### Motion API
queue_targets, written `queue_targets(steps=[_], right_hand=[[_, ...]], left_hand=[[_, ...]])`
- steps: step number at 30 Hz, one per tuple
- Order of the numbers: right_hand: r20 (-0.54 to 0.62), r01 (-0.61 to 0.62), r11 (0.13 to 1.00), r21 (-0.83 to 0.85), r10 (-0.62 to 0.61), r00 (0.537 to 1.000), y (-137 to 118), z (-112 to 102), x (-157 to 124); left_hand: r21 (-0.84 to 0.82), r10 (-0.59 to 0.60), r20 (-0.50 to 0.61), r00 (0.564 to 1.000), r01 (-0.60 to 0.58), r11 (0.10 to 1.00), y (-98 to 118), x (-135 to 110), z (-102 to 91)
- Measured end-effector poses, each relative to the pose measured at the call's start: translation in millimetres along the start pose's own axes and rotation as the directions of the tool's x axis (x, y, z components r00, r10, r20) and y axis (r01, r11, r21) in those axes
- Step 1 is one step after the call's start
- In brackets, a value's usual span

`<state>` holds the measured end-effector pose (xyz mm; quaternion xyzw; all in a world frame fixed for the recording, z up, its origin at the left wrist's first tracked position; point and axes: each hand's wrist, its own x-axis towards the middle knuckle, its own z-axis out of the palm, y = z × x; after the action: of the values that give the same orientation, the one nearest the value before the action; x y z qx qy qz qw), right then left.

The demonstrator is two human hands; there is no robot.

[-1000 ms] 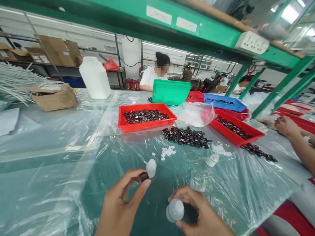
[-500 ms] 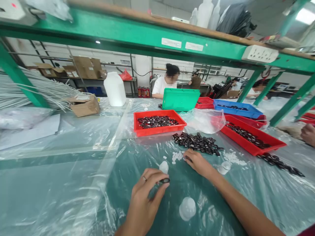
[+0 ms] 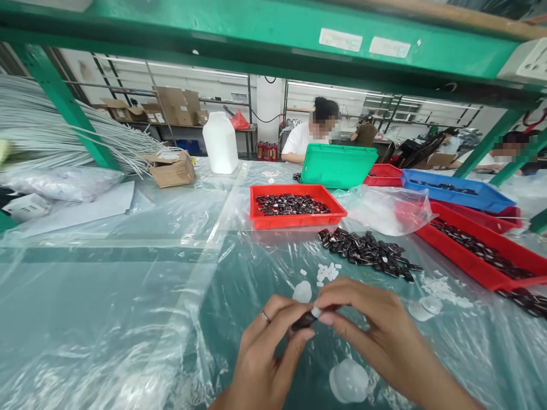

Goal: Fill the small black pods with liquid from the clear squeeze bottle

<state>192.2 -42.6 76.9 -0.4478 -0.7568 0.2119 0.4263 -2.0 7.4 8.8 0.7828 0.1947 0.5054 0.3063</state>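
My left hand pinches a small dark piece between thumb and fingers. My right hand meets it from the right, its fingertips pinching a tiny white piece against the dark one. Just beyond lie a few small white pieces and a pile of dark pieces on the plastic sheet. A small translucent cap sits on the sheet below my right hand, and another lies just past my fingers.
A red tray of dark pieces stands ahead, a green bin behind it, and red and blue trays at right. A white jug, a cardboard box and white rods are at left. People sit across the table.
My right hand came back from the white pieces on the sheet and joined my left hand at the dark piece. The view shifted, and the things on the table now sit further right.
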Motion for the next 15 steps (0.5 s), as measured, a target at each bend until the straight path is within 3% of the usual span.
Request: queue_targets(steps=[4, 15], right_hand=[[-0.054, 0.002, 1.0, -0.018, -0.003, 0.999, 0.6, 15.8, -0.5], [-0.089, -0.087, 0.99, 0.112, 0.098, 0.991, 2.3, 18.7, -3.3]], left_hand=[[-0.021, 0.009, -0.011, 1.0, -0.009, 1.0, -2.0, 0.0, -0.9], [-0.042, 0.009, 0.016, 1.0, -0.008, 0.999, -1.9, -1.9, -1.6]])
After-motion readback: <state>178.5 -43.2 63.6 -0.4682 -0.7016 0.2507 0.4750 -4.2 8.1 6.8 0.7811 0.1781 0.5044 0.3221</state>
